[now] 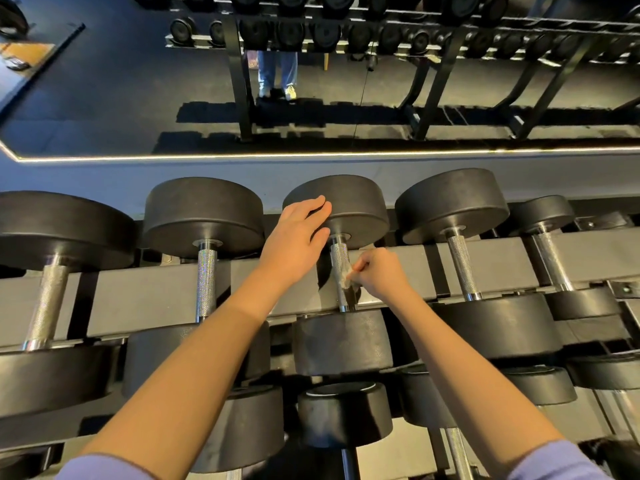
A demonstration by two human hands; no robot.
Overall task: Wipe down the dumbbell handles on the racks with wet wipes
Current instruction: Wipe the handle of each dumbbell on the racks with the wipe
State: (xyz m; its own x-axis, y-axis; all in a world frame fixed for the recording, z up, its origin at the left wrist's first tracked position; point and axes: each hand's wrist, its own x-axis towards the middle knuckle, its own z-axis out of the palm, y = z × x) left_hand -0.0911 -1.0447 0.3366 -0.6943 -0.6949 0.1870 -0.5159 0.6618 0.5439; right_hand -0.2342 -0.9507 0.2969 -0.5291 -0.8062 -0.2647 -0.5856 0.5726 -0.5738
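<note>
Black rubber dumbbells with knurled steel handles lie in a row on the top tier of a dark rack (156,296). My left hand (298,233) rests with straight fingers on the far head of the middle dumbbell (356,206). My right hand (377,275) pinches a small crumpled wet wipe (346,279) against the right side of that dumbbell's handle (338,261), about halfway along it. The wipe is mostly hidden by my fingers.
Neighbouring handles (206,278) (460,265) lie left and right of the middle one. A lower tier holds more dumbbells (343,414). Behind the rack a wall mirror (138,109) with a lit lower edge reflects racks and a person's legs.
</note>
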